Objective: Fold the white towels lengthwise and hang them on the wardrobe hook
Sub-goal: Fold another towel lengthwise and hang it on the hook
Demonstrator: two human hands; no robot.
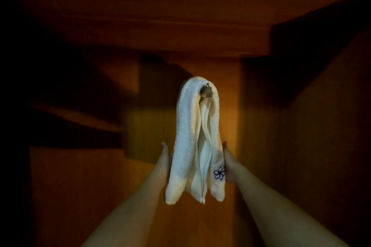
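Between the two raised hands, hanging from the wardrobe hook [208, 90] just above the fingertips: white towel [195, 142], folded lengthwise, draped over the metal peg with both halves falling side by side. Left hand [163, 161] laid flat along the towel's left fall, fingers straight and pointing up, pressing rather than gripping; right hand [228, 163] against the right fall beside the purple embroidered emblem [219, 173], fingers seemingly extended (mostly hidden behind the cloth, so the hold cannot be told for certain). Step in hand, judged from the pose: squaring the drape. Best done by smoothing both falls downward together, evening the lower ends, keeping the fold centred on the peg and avoiding any sideways tug likely to slide it off. Behind the hands, dim wooden wardrobe panel [226, 106] in orange light.
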